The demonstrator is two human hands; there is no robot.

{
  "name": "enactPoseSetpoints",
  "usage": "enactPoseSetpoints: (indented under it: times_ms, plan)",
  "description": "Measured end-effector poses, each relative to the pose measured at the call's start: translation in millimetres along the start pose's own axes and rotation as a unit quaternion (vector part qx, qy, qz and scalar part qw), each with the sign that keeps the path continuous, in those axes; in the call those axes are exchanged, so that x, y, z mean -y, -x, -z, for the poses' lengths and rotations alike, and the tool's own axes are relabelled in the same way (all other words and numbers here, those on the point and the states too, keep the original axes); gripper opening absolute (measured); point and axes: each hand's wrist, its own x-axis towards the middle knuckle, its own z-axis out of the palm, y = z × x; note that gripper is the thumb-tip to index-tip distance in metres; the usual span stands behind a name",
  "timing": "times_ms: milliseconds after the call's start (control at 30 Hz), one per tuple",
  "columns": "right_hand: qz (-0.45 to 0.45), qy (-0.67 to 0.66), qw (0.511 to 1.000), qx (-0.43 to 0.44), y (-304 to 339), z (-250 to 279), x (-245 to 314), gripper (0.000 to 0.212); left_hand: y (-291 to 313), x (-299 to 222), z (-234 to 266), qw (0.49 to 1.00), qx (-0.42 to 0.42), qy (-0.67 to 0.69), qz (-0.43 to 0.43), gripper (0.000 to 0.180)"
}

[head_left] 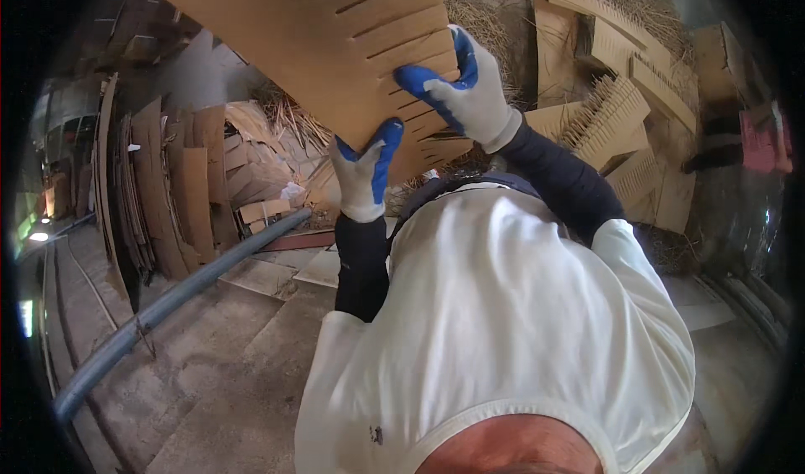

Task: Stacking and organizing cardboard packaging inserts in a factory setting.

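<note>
L hand (365, 172) & R hand (471, 90), gloved, apart from each other, both clamped on card (335, 59): L at its lower edge, R on slit R side. Card's held up ahead of person, top cut off by view. Slit pcs (616, 126) heaped far R; grey pipe (180, 295) L, boards (197, 201) upright beyond it.

No lettering, numbers or signs readable; no legible labels.

Dusty, grey-brown floor (214, 348): upright cardboard sheets (197, 205) stand at left; slotted cardboard pieces (616, 122) and thin brown strips (482, 25) lie at upper right.
</note>
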Motion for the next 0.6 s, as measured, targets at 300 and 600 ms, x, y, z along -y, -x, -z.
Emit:
enactPoseSetpoints:
  times_ms: [300,600]
  plan:
    - [-0.013,-0.054,0.998,-0.006,-2.2,0.2,-8.9,0.051,-7.8,12.0,9.7,0.997,0.005,-0.071,-0.037,0.042]
    - [0.018,0.076,0.993,0.085,-4.8,48.3,-12.9,0.069,-24.7,-12.8,-0.8,0.995,-0.071,0.031,-0.063,0.042]
